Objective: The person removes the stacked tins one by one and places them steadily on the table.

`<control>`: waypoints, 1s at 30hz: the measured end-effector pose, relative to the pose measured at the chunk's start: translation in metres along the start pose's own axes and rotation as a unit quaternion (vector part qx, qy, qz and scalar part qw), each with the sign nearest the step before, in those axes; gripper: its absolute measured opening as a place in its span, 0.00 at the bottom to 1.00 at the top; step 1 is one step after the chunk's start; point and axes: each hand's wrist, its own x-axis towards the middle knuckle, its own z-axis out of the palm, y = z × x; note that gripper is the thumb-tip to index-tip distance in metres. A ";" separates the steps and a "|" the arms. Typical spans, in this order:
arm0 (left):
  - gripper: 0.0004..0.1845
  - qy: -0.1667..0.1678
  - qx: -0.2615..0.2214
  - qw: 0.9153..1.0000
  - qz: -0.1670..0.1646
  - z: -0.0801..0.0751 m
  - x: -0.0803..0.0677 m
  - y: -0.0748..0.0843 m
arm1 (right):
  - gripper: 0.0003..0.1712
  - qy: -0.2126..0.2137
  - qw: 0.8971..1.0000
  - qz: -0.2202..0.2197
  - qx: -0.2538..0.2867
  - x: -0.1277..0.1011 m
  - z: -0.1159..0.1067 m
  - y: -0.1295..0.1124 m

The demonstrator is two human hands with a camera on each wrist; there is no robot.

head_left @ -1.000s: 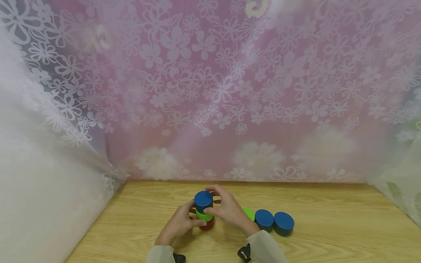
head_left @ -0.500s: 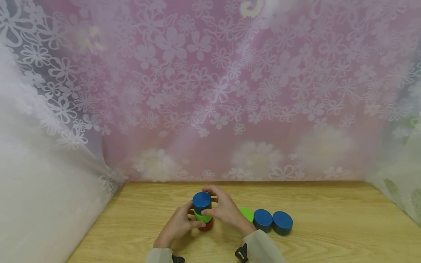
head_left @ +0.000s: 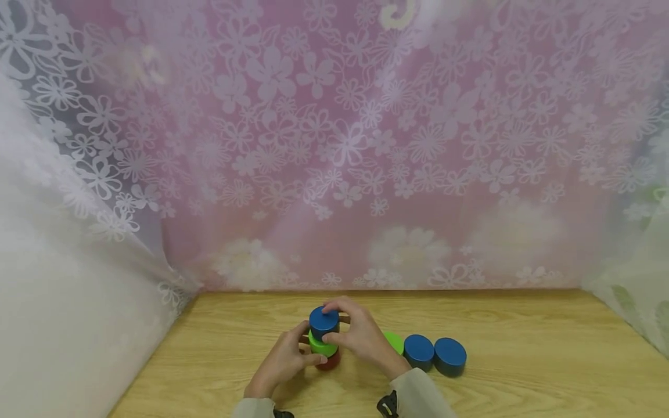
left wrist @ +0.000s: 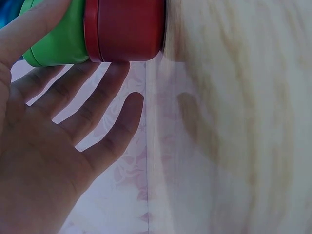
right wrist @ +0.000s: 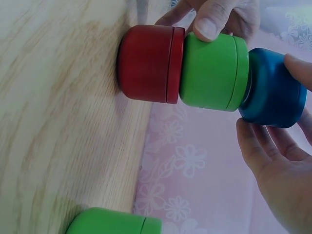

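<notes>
Fingers (right wrist: 265, 148) of my right hand (head_left: 360, 337) curled around the blue tin (head_left: 323, 321), sitting slightly askew atop the green tin (head_left: 321, 345) and red tin (head_left: 329, 362) stacked on the counter (head_left: 522, 360). My left hand (head_left: 282, 361) pinched the green tin, thumb (right wrist: 207, 22) on its side.

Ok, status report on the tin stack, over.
Left hand steadies green tin on red tin. Right hand grips blue tin on top, sitting askew. Spare tins to the right, clear of the stack.
</notes>
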 end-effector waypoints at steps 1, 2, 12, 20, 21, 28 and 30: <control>0.35 0.001 0.001 1.000 -0.002 0.000 0.000 0.000 | 0.19 0.000 1.000 0.001 -0.002 0.000 0.000 0.000; 0.35 0.001 0.003 1.000 -0.003 0.000 -0.001 0.000 | 0.19 0.001 1.000 0.002 -0.003 -0.001 -0.001 0.000; 0.35 0.004 0.019 1.000 -0.006 0.000 0.002 -0.001 | 0.19 0.015 1.000 -0.001 -0.010 -0.005 -0.010 0.002; 0.34 0.009 0.023 1.000 0.004 -0.001 0.001 -0.001 | 0.20 0.022 1.000 0.004 -0.005 -0.009 -0.018 0.002; 0.34 0.009 0.024 1.000 0.004 -0.001 0.001 -0.001 | 0.20 0.023 1.000 0.006 -0.003 -0.009 -0.019 0.002; 0.35 0.004 0.021 1.000 0.001 -0.001 0.002 -0.003 | 0.19 0.032 0.999 0.004 -0.016 -0.011 -0.026 0.000; 0.35 0.002 0.018 1.000 0.001 -0.001 0.002 -0.003 | 0.19 0.034 0.999 0.002 -0.022 -0.013 -0.027 0.000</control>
